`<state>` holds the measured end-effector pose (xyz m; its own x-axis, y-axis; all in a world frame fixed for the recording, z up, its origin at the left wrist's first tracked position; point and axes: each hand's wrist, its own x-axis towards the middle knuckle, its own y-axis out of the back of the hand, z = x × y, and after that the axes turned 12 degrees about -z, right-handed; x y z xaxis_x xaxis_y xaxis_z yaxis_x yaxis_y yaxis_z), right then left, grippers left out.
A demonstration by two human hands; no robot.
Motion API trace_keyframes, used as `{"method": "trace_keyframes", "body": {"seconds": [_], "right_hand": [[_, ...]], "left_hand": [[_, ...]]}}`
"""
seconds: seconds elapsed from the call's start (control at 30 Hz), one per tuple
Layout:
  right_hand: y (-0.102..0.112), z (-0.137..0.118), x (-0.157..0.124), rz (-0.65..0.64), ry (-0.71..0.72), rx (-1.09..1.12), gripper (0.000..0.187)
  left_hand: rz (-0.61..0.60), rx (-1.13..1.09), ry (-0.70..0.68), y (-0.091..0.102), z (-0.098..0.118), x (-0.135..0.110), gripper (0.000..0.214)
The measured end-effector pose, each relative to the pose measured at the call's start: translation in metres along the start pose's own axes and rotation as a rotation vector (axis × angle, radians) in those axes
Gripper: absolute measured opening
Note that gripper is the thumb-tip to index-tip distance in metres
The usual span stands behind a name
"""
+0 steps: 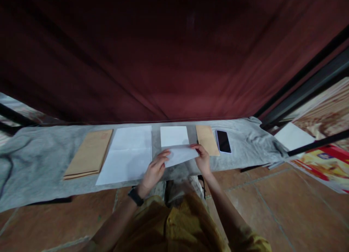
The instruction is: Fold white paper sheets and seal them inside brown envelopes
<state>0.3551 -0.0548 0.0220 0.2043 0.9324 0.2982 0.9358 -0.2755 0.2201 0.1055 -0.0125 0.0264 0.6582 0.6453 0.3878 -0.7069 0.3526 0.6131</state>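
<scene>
A folded white sheet of paper [180, 153] is held between both hands just above a grey cloth [40, 161] spread on the floor. My left hand [154, 170] grips its left end, fingers curled over the edge. At the right end, my right hand [203, 158] pinches the top corner. Behind the folded sheet lies a small white paper [173, 136]. A larger white sheet [128, 154] lies to the left of my hands.
A stack of brown envelopes [89, 154] lies at the left on the cloth. A smaller brown envelope [207, 139] and a black phone [223, 141] lie at the right. A dark red curtain [163, 55] hangs behind. Tiled floor [272, 204] and printed papers [324, 164] lie right.
</scene>
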Motion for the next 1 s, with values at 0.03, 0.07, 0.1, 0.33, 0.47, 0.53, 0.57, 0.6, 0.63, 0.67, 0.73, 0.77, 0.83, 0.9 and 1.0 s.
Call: {"method": "trace_keyframes", "body": {"seconds": [0.03, 0.07, 0.1, 0.33, 0.47, 0.53, 0.57, 0.6, 0.63, 0.67, 0.73, 0.77, 0.83, 0.9, 1.0], "right_hand": [[-0.001, 0.007, -0.007, -0.017, -0.016, -0.028, 0.023], [-0.003, 0.014, -0.015, -0.04, -0.029, -0.059, 0.026], [-0.004, 0.02, -0.023, -0.074, -0.035, -0.095, 0.029], [0.001, 0.04, -0.055, -0.383, 0.046, -0.359, 0.04], [0.004, 0.043, -0.053, -0.406, 0.084, -0.421, 0.027], [0.003, 0.044, -0.048, -0.393, 0.062, -0.432, 0.023], [0.003, 0.044, -0.044, -0.382, 0.047, -0.436, 0.021], [0.002, 0.044, -0.041, -0.367, 0.028, -0.441, 0.019], [0.0, 0.044, -0.037, -0.351, 0.005, -0.447, 0.019], [-0.001, 0.044, -0.034, -0.335, -0.023, -0.453, 0.02], [-0.003, 0.043, -0.027, -0.313, -0.084, -0.45, 0.028], [-0.004, 0.042, -0.023, -0.312, -0.109, -0.438, 0.031], [-0.007, 0.041, -0.016, -0.315, -0.141, -0.408, 0.034], [-0.011, 0.039, -0.01, -0.307, -0.176, -0.398, 0.034], [-0.016, 0.037, -0.001, -0.267, -0.27, -0.446, 0.033]], "left_hand": [[-0.026, 0.005, 0.021, -0.005, -0.004, -0.008, 0.033], [-0.049, 0.012, 0.047, -0.01, -0.008, -0.015, 0.034], [-0.069, 0.018, 0.073, -0.014, -0.012, -0.022, 0.036], [-0.207, 0.081, 0.087, -0.021, -0.03, -0.041, 0.036], [-0.206, 0.12, 0.086, -0.018, -0.036, -0.037, 0.024], [-0.195, 0.117, 0.112, -0.018, -0.036, -0.032, 0.024], [-0.192, 0.113, 0.133, -0.018, -0.035, -0.029, 0.025], [-0.187, 0.109, 0.164, -0.019, -0.034, -0.025, 0.027], [-0.18, 0.104, 0.21, -0.019, -0.032, -0.022, 0.029], [-0.173, 0.097, 0.273, -0.019, -0.03, -0.018, 0.03], [-0.152, 0.086, 0.43, -0.019, -0.027, -0.009, 0.031], [-0.137, 0.085, 0.506, -0.018, -0.026, -0.005, 0.032], [-0.105, 0.096, 0.614, -0.017, -0.026, 0.003, 0.032], [-0.073, 0.11, 0.664, -0.016, -0.028, 0.01, 0.03], [-0.048, 0.104, 0.7, -0.014, -0.033, 0.019, 0.024]]}}
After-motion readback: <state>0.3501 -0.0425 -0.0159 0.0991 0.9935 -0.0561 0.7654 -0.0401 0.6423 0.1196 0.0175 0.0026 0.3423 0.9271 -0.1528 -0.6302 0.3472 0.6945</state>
